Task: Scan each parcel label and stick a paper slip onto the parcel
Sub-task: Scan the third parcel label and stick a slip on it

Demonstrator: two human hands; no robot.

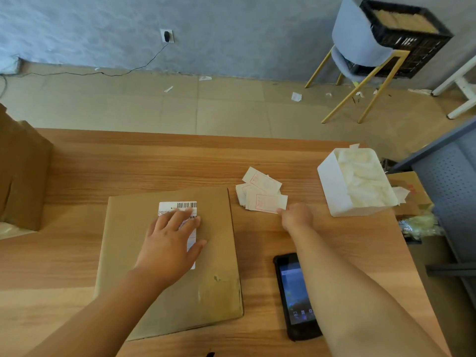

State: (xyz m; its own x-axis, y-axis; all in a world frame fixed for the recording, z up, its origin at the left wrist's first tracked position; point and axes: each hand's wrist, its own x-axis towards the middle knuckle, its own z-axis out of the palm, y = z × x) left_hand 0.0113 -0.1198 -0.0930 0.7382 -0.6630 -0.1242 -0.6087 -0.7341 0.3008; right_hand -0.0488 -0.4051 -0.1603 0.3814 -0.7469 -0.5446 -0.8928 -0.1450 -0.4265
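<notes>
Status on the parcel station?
Status: left grip flat on the label of the parcel; right grip at the slip pile, touching the nearest slip, pinch unclear. The scanner lies idle beneath the right forearm. Nothing blocking.

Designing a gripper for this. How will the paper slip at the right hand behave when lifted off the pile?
Probably very light and floppy: the paper slip is a thin sheet, pinched at one corner by the right hand. Slips in the loose pile overlap it, so some may shift or drag along. Lying flat, it should not roll.
</notes>
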